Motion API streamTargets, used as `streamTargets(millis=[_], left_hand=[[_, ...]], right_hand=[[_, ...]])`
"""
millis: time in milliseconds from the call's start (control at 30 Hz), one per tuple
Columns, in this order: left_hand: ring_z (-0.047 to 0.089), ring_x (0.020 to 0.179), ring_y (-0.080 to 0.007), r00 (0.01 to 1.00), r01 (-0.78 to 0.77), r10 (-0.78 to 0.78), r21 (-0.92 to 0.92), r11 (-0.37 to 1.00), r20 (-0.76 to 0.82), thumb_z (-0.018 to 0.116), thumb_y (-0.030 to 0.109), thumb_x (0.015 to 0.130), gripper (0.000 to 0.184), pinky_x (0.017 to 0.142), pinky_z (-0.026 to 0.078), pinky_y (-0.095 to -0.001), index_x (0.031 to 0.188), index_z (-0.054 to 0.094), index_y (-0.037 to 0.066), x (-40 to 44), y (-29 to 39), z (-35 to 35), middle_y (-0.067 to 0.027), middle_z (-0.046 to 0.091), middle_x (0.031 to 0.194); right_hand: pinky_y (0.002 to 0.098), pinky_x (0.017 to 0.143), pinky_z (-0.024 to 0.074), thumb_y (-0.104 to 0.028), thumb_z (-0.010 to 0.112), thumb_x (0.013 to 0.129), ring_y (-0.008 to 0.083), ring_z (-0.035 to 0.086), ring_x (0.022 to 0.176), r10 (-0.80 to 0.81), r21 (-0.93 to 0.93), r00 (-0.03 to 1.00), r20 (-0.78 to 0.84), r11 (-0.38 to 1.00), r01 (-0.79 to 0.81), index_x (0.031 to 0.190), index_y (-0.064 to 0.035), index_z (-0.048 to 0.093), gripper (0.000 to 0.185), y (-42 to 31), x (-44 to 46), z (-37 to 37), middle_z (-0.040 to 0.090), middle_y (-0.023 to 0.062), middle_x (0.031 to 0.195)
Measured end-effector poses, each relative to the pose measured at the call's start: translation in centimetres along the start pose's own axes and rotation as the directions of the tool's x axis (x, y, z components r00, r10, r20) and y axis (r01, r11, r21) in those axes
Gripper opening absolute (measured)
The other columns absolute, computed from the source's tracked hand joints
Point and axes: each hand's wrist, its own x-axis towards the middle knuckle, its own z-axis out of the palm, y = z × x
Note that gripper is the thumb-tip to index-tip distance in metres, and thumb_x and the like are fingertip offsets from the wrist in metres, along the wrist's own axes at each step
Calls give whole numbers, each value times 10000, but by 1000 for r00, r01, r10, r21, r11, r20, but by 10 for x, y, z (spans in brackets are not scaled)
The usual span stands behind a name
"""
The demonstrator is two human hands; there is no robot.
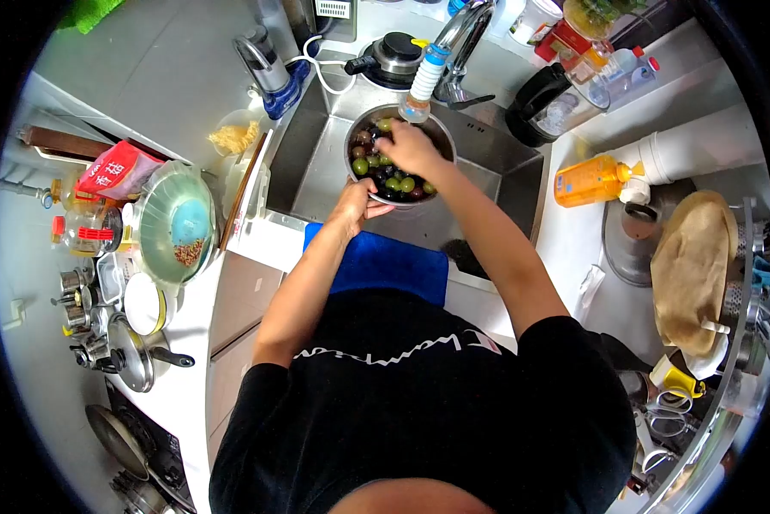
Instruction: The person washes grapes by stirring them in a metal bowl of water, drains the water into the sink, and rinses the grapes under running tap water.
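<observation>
A round metal bowl (451, 141) sits over the sink, filled with green and dark purple grapes (393, 182). My left hand (357, 206) grips the bowl's near rim at the left, thumb up at the edge and fingers beneath. Over the grapes, my right hand (413, 151) reaches in from the right with its fingers apart, touching the fruit; the fingertips are slightly blurred. Right above the bowl's far rim hangs the faucet (436, 64) with its blue and white nozzle extension. Whether water is running cannot be made out.
The steel sink (312, 171) surrounds the bowl, with a blue cloth (385, 267) over its front edge. On the right counter lie an orange soap bottle (589, 181) and a black-handled pitcher (539, 107). A green basin (173, 193) and a lidded pan (132, 355) stand left.
</observation>
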Motion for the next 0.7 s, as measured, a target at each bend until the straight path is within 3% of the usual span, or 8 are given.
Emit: streamTargets(millis=[67, 133, 233, 300, 433, 567, 633, 700], left_hand=[[606, 787, -316, 999, 16, -14, -49, 999, 43, 359, 107, 756, 318, 691, 541, -324, 977, 427, -111, 4, 3, -2, -230, 557, 928], [605, 793, -315, 998, 19, -13, -85, 996, 67, 359, 102, 753, 315, 693, 542, -325, 973, 429, -112, 7, 5, -10, -231, 555, 930], [608, 799, -306, 999, 26, -22, -97, 995, 38, 353, 86, 736, 344, 696, 541, -329, 1001, 420, -122, 2, 6, -15, -229, 555, 944], [606, 805, -306, 999, 5, -1, -76, 997, 43, 352, 83, 735, 349, 698, 540, -332, 1007, 413, -128, -16, 9, -11, -231, 552, 949], [600, 821, -315, 999, -4, 8, -103, 995, 35, 345, 66, 739, 348, 712, 539, -342, 1005, 388, -155, -10, 9, -7, -246, 543, 943], [600, 814, -324, 1000, -28, 28, -136, 990, -1, 351, 58, 748, 314, 721, 541, -341, 969, 390, -161, 1, 14, -9, -263, 538, 924], [600, 800, -336, 999, -37, 35, -63, 997, -25, 358, 62, 754, 304, 698, 548, -338, 962, 395, -157, -8, 16, -10, -266, 537, 922], [599, 800, -341, 999, -47, 46, -56, 997, -19, 357, 62, 756, 299, 688, 551, -334, 960, 396, -153, -10, 17, -12, -270, 535, 927]], right_hand=[[415, 939, 326, -347, 514, 762, 344, 410, 1114, -282, -226, 954, -101, 940, 254, 1074, -23, 522, 450, -4, -21, 14, 491, 207, 1128], [396, 989, 272, -278, 511, 776, 331, 395, 1133, -421, -197, 907, 5, 889, 414, 1101, -77, 534, 384, -4, -40, 1, 505, 167, 1135], [387, 935, 337, -218, 506, 781, 301, 473, 1050, -403, -43, 911, -82, 915, 401, 1056, -82, 563, 312, 4, -49, -23, 540, 152, 1081], [379, 826, 412, -170, 492, 788, 288, 541, 915, -115, 79, 980, -163, 988, 129, 994, -80, 589, 245, 7, -54, -42, 577, 142, 987], [386, 717, 439, -149, 470, 800, 302, 564, 797, -181, 94, 912, -368, 969, 230, 934, -67, 600, 204, 19, -50, -46, 600, 135, 858], [370, 697, 443, -143, 477, 800, 294, 569, 783, -200, 78, 890, -409, 965, 252, 935, -64, 597, 197, 25, -54, -48, 603, 135, 853], [346, 677, 447, -136, 489, 799, 282, 574, 772, -33, 226, 907, -419, 964, 139, 930, -62, 598, 186, 29, -59, -48, 603, 135, 857], [339, 671, 446, -133, 492, 799, 280, 575, 766, -23, 246, 902, -432, 959, 142, 928, -58, 598, 184, 29, -57, -47, 603, 137, 858]])
